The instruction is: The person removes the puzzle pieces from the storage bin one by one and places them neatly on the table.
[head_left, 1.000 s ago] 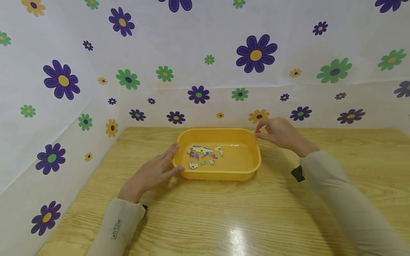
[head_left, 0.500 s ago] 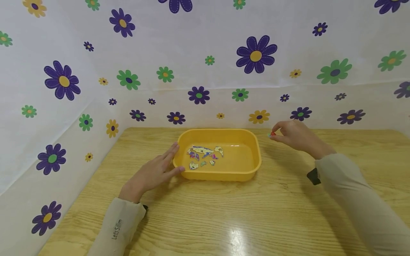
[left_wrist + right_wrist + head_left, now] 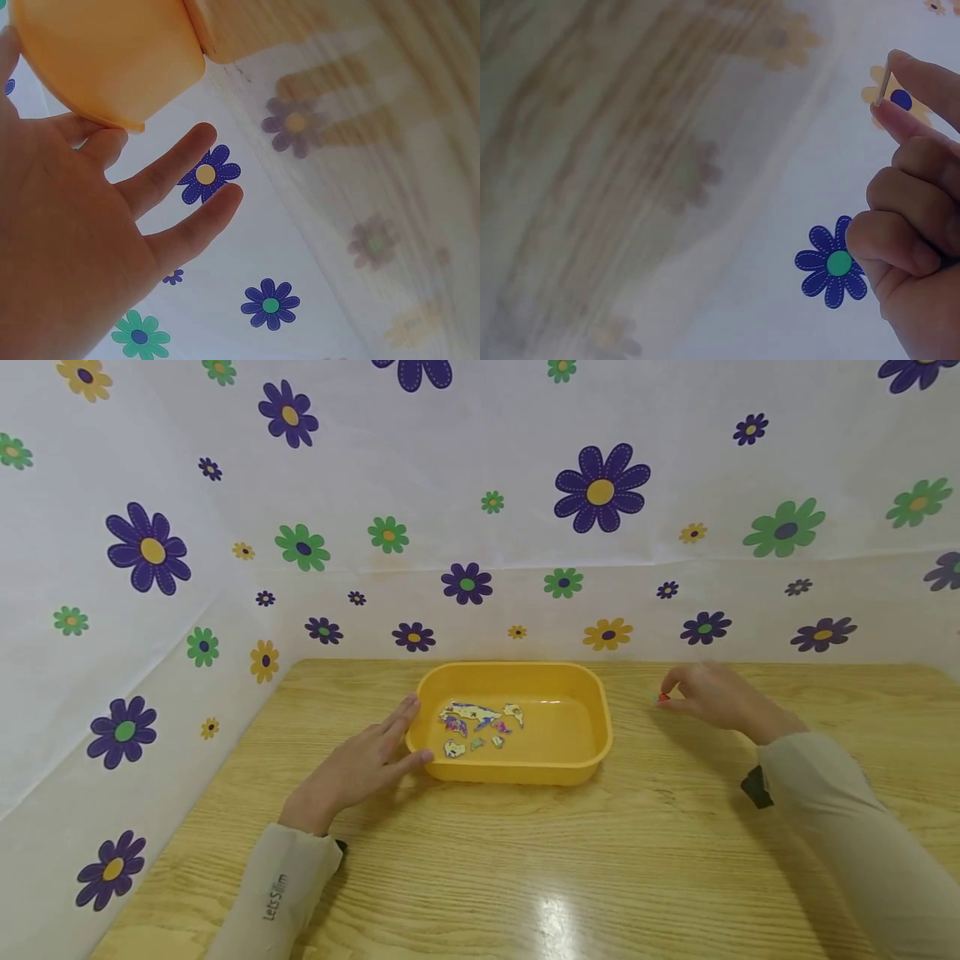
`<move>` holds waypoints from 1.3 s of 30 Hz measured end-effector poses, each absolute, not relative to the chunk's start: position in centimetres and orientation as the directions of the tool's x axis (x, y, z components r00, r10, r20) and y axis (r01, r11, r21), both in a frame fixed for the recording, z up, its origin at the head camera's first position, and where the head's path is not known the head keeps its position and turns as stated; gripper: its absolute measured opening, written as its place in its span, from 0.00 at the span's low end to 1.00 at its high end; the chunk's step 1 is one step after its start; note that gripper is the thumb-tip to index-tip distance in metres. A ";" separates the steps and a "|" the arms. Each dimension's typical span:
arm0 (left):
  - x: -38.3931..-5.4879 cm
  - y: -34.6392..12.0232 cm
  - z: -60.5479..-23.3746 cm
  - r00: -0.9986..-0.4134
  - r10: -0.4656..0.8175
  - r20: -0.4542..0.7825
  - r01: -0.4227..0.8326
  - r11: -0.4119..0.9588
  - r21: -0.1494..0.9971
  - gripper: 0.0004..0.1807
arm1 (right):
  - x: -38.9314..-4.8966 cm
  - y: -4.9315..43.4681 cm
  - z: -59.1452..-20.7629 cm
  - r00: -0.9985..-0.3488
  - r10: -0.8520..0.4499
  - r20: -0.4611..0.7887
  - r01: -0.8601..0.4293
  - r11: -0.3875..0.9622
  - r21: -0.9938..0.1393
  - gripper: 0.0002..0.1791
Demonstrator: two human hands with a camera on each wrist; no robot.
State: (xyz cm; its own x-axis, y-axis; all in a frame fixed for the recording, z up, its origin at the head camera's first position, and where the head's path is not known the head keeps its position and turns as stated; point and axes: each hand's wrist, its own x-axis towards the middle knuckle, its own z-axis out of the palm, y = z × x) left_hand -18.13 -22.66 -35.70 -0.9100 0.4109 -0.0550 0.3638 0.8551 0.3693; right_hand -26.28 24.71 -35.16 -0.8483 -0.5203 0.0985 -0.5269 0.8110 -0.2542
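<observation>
A yellow plastic basin (image 3: 551,764) stands on the wooden table near the back. My left hand (image 3: 352,768) rests at its left end, thumb at the front corner of the rim and straight fingers along the outer side. In the left wrist view two fingers of the left hand (image 3: 82,217) stretch out beside the basin's wall (image 3: 120,60). My right hand (image 3: 712,697) pinches a small red and light-blue puzzle piece (image 3: 662,698) right of the basin. The right wrist view shows this piece (image 3: 884,84) edge-on and thin between thumb and forefinger, the other fingers curled.
Inside the basin, towards its left, lie several irregular flat pieces (image 3: 472,712), cream on one side with some purple and pink ones. A flower-printed white sheet (image 3: 480,452) hangs behind and to the left of the table (image 3: 465,860).
My right hand has moved right and nearer, away from the basin's back right corner, with the puzzle piece still pinched. The left hand and the basin have stayed in place.
</observation>
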 end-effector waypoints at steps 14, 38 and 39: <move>-18.2 -22.6 -35.7 -0.909 0.414 -0.057 0.365 0.853 0.372 0.48 | -25.7 25.2 -35.2 -0.877 -0.477 0.052 -0.469 0.830 -0.300 0.24; -18.2 -22.6 -35.6 -0.912 0.404 -0.072 0.350 0.856 0.381 0.49 | -25.8 22.6 -31.2 -0.863 -0.504 -0.014 -0.452 0.785 -0.425 0.48; -18.2 -22.6 -35.6 -0.912 0.405 -0.071 0.350 0.856 0.381 0.49 | -25.8 22.4 -30.9 -0.861 -0.508 -0.008 -0.458 0.782 -0.423 0.47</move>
